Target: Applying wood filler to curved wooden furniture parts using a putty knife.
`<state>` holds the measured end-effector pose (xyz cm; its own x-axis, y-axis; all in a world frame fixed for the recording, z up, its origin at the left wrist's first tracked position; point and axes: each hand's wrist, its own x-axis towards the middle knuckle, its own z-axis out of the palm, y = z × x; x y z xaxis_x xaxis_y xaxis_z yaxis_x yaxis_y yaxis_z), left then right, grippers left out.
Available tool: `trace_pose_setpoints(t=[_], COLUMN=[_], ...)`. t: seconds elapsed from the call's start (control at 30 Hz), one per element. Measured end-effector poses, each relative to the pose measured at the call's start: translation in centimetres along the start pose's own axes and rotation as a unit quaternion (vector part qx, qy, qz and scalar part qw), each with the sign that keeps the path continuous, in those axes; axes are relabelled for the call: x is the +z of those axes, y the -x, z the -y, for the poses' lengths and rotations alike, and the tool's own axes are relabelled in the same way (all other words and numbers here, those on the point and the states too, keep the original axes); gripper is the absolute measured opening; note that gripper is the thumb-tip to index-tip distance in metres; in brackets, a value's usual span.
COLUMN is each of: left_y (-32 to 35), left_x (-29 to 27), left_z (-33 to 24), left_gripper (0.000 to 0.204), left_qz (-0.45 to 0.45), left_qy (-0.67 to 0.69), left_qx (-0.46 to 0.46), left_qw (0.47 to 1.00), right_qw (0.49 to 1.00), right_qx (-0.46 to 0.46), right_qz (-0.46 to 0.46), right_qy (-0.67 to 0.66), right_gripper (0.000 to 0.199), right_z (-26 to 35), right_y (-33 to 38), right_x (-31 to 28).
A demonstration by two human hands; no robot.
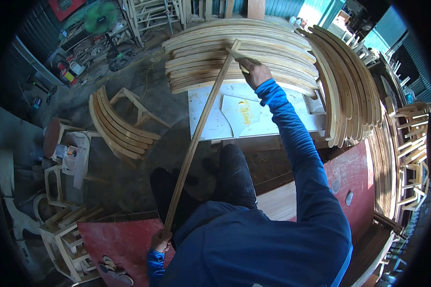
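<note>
Left hand (160, 241) grips a wooden strip (196, 136), right hand (255, 72) clutches a flat tool (239, 56).

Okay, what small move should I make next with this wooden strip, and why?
Probably draw the flat tool in your right hand lightly along the wooden strip: the tool is at the strip's far end, and your left hand grips the near end.

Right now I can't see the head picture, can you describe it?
A person's left hand grips the lower end of a long wooden strip; the right hand holds a flat object near its upper end. Curved wooden pieces lie stacked beyond.
</note>
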<state>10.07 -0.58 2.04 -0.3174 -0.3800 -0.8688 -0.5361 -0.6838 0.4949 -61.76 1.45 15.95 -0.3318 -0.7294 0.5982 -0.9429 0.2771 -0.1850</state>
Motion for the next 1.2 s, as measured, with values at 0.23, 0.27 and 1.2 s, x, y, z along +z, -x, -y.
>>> trace_pose_setpoints(t=[0.23,0.27,1.2], left_y=[0.2,0.2,0.5], left_x=[0.5,0.5,0.6], left_z=[-0.1,0.0,-0.8], left_gripper=[0.033,0.033,0.034], left_qz=[0.010,0.004,0.006], left_qy=[0.000,-0.011,-0.026], left_qx=[0.013,0.030,0.045], left_qw=[1.000,0.999,0.999], right_qw=[0.991,0.993,0.982], right_qx=[-0.093,-0.099,-0.134], right_qz=[0.087,0.066,0.104], right_qy=[0.051,0.007,-0.086], right_gripper=[0.036,0.033,0.037], right_z=[1.9,1.9,9.4], right_y=[0.3,0.3,8.0], right_x=[0.8,0.5,1.0])
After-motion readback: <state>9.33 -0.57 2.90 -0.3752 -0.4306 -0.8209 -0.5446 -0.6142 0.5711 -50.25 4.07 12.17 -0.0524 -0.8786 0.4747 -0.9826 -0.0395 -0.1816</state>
